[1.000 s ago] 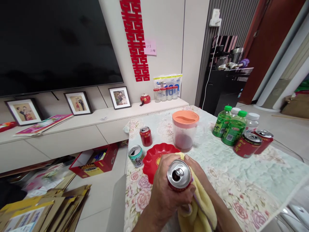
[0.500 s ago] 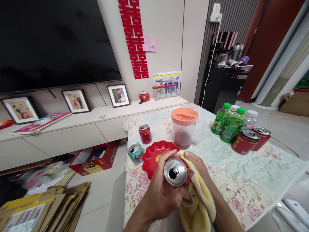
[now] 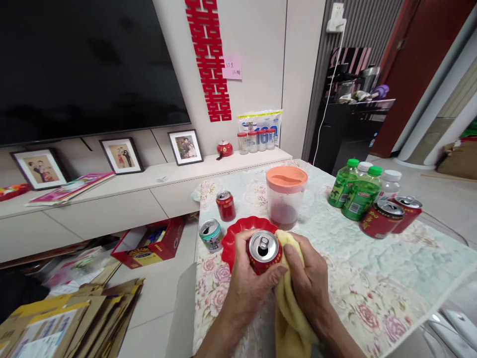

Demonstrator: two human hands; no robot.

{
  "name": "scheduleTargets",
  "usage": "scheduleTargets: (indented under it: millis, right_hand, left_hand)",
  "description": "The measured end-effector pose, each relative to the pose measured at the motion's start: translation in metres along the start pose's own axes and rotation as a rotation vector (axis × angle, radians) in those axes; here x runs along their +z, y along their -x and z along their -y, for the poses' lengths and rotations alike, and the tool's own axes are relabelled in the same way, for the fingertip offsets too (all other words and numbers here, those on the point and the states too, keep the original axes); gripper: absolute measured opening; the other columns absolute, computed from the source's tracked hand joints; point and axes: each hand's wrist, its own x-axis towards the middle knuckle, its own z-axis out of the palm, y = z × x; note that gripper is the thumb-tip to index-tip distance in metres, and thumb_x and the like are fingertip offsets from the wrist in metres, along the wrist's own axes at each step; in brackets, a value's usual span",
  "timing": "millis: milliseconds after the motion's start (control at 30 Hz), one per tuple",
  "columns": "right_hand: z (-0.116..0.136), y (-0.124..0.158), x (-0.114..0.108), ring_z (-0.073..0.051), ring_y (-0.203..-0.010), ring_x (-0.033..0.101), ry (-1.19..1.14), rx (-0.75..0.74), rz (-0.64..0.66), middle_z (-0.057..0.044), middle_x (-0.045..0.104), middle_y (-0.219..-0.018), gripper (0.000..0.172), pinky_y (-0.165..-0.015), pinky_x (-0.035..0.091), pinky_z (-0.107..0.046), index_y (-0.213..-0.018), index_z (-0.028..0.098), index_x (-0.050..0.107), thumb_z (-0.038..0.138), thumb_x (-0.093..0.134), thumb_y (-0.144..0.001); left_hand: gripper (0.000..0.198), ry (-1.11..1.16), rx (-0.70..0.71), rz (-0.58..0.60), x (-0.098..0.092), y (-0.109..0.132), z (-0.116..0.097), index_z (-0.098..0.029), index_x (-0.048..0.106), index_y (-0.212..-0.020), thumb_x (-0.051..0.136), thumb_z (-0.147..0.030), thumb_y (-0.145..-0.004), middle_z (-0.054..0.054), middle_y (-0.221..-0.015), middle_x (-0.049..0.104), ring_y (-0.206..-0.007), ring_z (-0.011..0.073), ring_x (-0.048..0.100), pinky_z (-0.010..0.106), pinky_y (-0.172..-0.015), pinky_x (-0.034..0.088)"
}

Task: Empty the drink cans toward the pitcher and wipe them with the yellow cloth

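An opened red drink can [image 3: 263,249] is upright in my left hand [image 3: 250,283], whose fingers wrap round its side. My right hand [image 3: 310,276] grips a yellow cloth [image 3: 289,303] and presses it to the can's right side; the cloth's end hangs down below. Behind the can, partly covered, lies a red scalloped plate [image 3: 234,237]. Left of the plate stand a small red can [image 3: 225,207] and a teal can [image 3: 210,235], both opened.
A clear pitcher with an orange lid [image 3: 286,184] stands beyond my hands. At right are green-capped bottles [image 3: 358,199] and more red cans [image 3: 381,220]. The floral tablecloth [image 3: 367,313] covers the table. Flattened cardboard [image 3: 108,318] and a red box [image 3: 149,246] lie on the floor at left.
The can has moved slightly up and left and now stands more upright, its opening turned towards me. My right hand has come round, with its fingers bunched on the cloth.
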Motion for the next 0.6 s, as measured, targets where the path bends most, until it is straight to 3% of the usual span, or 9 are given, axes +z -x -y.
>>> scheduleTargets:
  millis: [167,300,433,533,600]
  right_hand:
    - [0.012,0.012,-0.006,-0.023,-0.115,0.07,0.008,-0.346,0.013,-0.005,0.074,-0.126,0.034,-0.098,0.054,-0.036,-0.14,0.032,0.071,0.035,0.052,-0.112]
    - [0.009,0.012,-0.008,-0.026,-0.133,0.061,0.05,-0.464,0.032,-0.008,0.066,-0.143,0.044,-0.114,0.048,-0.042,-0.155,0.034,0.063,0.034,0.048,-0.113]
    - [0.011,0.005,-0.006,-0.024,-0.126,0.066,-0.093,-0.299,0.03,-0.006,0.073,-0.134,0.036,-0.109,0.051,-0.038,-0.139,0.032,0.074,0.034,0.049,-0.113]
    - [0.016,-0.001,-0.005,-0.022,-0.09,0.07,-0.311,0.036,0.075,-0.006,0.078,-0.104,0.036,-0.082,0.057,-0.034,-0.112,0.025,0.08,0.051,0.055,-0.109]
    - [0.016,-0.005,-0.005,-0.019,-0.067,0.06,-0.479,0.278,0.14,-0.003,0.071,-0.08,0.042,-0.062,0.051,-0.032,-0.094,0.022,0.074,0.062,0.063,-0.103]
  left_hand:
    - [0.071,-0.033,-0.016,0.004,0.002,-0.001,-0.002,-0.026,0.055,-0.133,0.094,-0.054,-0.081,0.006,-0.121,0.072,-0.108,0.0265,0.072,0.037,-0.095,0.059]
    - [0.065,-0.033,-0.04,0.09,0.006,0.006,-0.005,-0.025,0.05,-0.147,0.077,-0.057,-0.097,0.013,-0.142,0.069,-0.129,0.0318,0.069,0.043,-0.109,0.056]
    - [0.054,-0.038,0.016,0.131,0.008,0.014,0.001,-0.028,0.051,-0.148,0.071,-0.05,-0.103,0.012,-0.146,0.064,-0.134,0.0306,0.066,0.045,-0.113,0.054]
    - [0.055,-0.157,0.17,0.145,0.006,0.016,0.002,-0.031,0.054,-0.148,0.076,-0.046,-0.1,0.01,-0.145,0.06,-0.136,0.0309,0.061,0.047,-0.116,0.051]
    - [0.056,-0.241,0.28,0.146,0.005,0.015,0.0,-0.033,0.058,-0.147,0.08,-0.045,-0.097,0.009,-0.142,0.06,-0.135,0.0315,0.06,0.047,-0.115,0.051]
